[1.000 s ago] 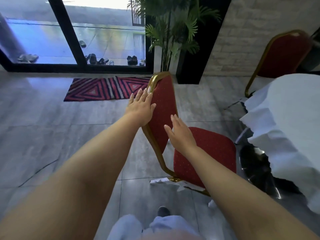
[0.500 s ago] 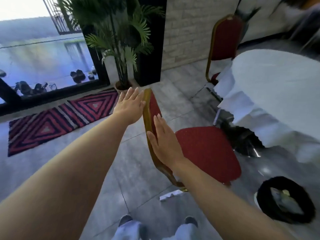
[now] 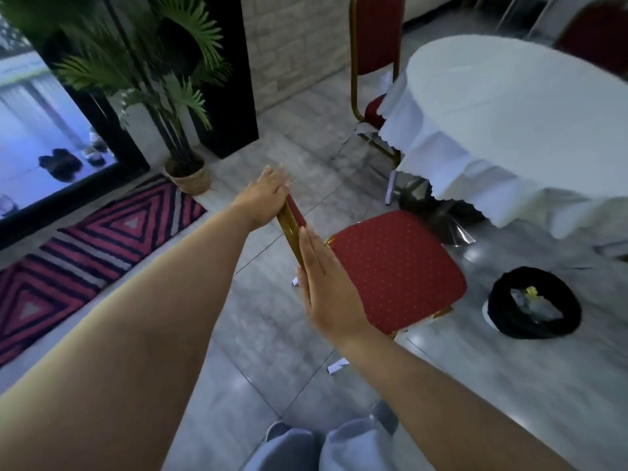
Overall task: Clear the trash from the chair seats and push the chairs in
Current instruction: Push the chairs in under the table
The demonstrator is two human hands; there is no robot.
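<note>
Chair point(image 3: 390, 266) with a red cushioned seat dotted in small pale specks and a shiny gold metal frame stands on the grey tiled floor point(image 3: 289, 362), near the round table point(image 3: 530, 107) with the white scalloped cloth, its seat pointing toward the table and not under it. The seat looks bare. Its backrest is seen almost edge-on, a thin gold strip with a sliver of red. The left hand point(image 3: 265, 198) lies flat and open against the top of the backrest, fingers stretched out, not curled around it. The right hand point(image 3: 326, 287) is also flat with fingers straight, pressed against the lower part of the backrest edge; neither hand grips anything. A second chair point(image 3: 373, 42) of the same kind stands at the far side of the table, its seat partly under the cloth. A black bin point(image 3: 533, 304) with scraps inside sits on the floor to the right of the near chair. Small white paper scraps point(image 3: 338, 365) lie on the tiles by the chair. A potted palm point(image 3: 159, 83) and a striped rug point(image 3: 85, 256) are to the left.
</note>
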